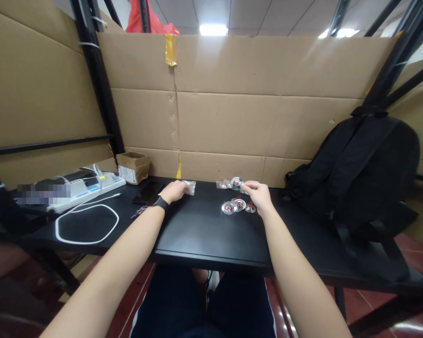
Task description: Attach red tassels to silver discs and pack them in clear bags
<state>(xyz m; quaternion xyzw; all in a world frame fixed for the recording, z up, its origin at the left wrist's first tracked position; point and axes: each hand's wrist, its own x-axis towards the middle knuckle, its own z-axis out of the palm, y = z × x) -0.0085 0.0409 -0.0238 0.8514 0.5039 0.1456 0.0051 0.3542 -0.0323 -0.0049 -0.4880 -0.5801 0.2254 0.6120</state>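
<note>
My left hand (176, 190) is closed at the near side of a small clear plastic packet (190, 187) by the back of the black table (197, 234). My right hand (258, 193) pinches the edge of a round, clear and silvery disc (236, 183) with a red middle. Behind and left of that disc lie more clear pieces (224, 184). Several similar discs with red parts rest in front of my right hand, among them one at the left (228, 208), one in the middle (238, 204) and one at the right (250, 207).
A black backpack (366, 173) fills the right side. At the left are a white power strip (88, 190), a looped white cable (57, 230), a small cardboard box (133, 167) and a dark phone-like object (147, 193). Cardboard panels (225, 122) stand behind the table.
</note>
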